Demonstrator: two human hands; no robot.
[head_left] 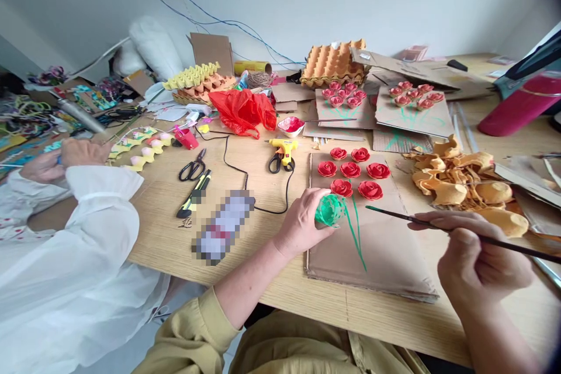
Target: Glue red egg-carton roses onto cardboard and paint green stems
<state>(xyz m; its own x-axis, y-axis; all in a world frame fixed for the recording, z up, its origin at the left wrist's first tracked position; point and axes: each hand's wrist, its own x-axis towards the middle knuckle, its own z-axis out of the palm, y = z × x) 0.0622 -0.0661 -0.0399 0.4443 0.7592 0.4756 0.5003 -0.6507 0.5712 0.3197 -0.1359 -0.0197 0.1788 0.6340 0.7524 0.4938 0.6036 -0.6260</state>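
Note:
My left hand (pixel 307 219) is closed around a small cup with green paint (pixel 329 210), holding it over the cardboard sheet (pixel 394 263). In my right hand (pixel 477 257) is a thin dark paintbrush (pixel 403 217), its green tip just above the cardboard. Several red paper-like roses (pixel 350 170) sit in rows on the upper part of the sheet. Two green painted lines (pixel 357 239) run down from below the roses and meet near the bottom, partly behind the cup.
Torn egg-carton pieces (pixel 464 181) lie right of the sheet. A yellow glue gun (pixel 284 151), scissors (pixel 193 167) and a box cutter (pixel 194 194) lie left. Behind are a bowl of red paint (pixel 291 125) and finished-looking rose cards (pixel 412 105). A co-worker's white sleeve (pixel 103 193) is at far left.

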